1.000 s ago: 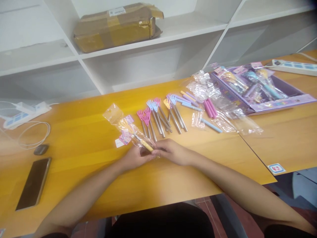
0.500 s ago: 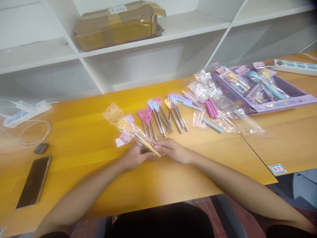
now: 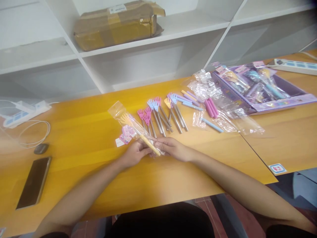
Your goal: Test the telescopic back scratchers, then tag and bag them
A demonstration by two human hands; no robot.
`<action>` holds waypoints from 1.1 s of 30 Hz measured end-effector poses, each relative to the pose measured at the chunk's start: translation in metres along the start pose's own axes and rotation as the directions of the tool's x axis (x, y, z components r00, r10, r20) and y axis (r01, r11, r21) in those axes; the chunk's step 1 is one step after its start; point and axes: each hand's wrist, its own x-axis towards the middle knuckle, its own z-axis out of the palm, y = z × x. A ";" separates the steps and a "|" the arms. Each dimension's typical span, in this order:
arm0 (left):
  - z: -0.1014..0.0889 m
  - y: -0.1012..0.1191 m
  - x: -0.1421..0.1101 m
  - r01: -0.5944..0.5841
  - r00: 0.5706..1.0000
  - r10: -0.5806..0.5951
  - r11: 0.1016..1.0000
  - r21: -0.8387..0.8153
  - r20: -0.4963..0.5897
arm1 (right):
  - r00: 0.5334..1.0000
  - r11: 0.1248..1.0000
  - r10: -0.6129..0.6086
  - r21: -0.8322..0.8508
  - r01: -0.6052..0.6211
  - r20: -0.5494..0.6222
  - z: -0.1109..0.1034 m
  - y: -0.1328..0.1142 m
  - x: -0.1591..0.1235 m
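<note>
Head view gives me both hands closed on a clear bag (image 3: 115,109); the left hand (image 3: 133,153) grips its lower end from one side, the right hand (image 3: 174,148) pinches it from the other; the yellow scratcher (image 3: 151,145) lies inside, tilted, its handle between them; printed cards (image 3: 126,132) sit just beyond the left hand; ahead of the right hand I see loose scratchers (image 3: 170,115), then pink tubes (image 3: 211,107) and a purple box (image 3: 284,105) farther to its right.
</note>
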 end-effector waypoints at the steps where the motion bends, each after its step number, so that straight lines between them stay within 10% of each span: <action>1: 0.000 -0.001 0.000 -0.004 1.000 0.004 1.000 -0.002 0.000 | 1.000 1.000 0.001 0.007 -0.001 0.004 0.000 -0.001 0.000; 26: -0.017 0.003 -0.005 -0.066 0.994 0.058 0.995 0.081 0.092 | 0.989 0.998 0.036 0.054 -0.044 0.142 -0.010 0.003 -0.004; 33: -0.031 0.005 0.005 -0.160 0.933 0.120 0.983 -0.094 -0.341 | 0.914 0.973 0.189 -0.192 -0.125 0.359 -0.008 -0.005 -0.011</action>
